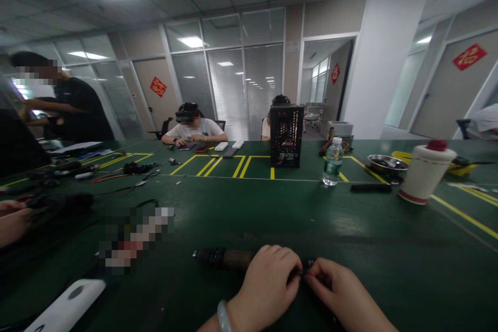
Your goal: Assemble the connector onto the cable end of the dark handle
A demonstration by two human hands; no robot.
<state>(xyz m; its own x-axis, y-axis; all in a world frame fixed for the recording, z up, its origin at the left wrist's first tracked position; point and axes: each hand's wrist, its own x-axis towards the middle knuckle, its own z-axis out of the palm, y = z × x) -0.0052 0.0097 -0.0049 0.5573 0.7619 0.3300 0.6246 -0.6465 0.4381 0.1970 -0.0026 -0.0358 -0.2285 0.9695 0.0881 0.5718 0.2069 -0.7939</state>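
**Both hands closed on a dark cylinder at the near edge of the tabletop**

A dark cylindrical object [223, 258], blurred and brownish at its middle, lies lengthwise on the green tabletop [272, 207] just in front of the person. The left hand [268, 282], with a pale bracelet [223, 316] at its wrist, is curled over the object's right part, fingers folded down around it. The right hand [338, 290] meets it there, fingertips pinching the object's right end, so the two hands touch.

Farther back stand a water bottle [332, 162], a white jar with a red cap [426, 171], a metal bowl [387, 162] and a black perforated case [287, 135]. A black bar [371, 187] lies between bottle and jar. A white device [66, 306] lies at the lower left. Yellow tape lines [241, 165] cross the tabletop. A seated person [193, 127] works on the far side, and another person's hand [11, 223] rests at the left edge.
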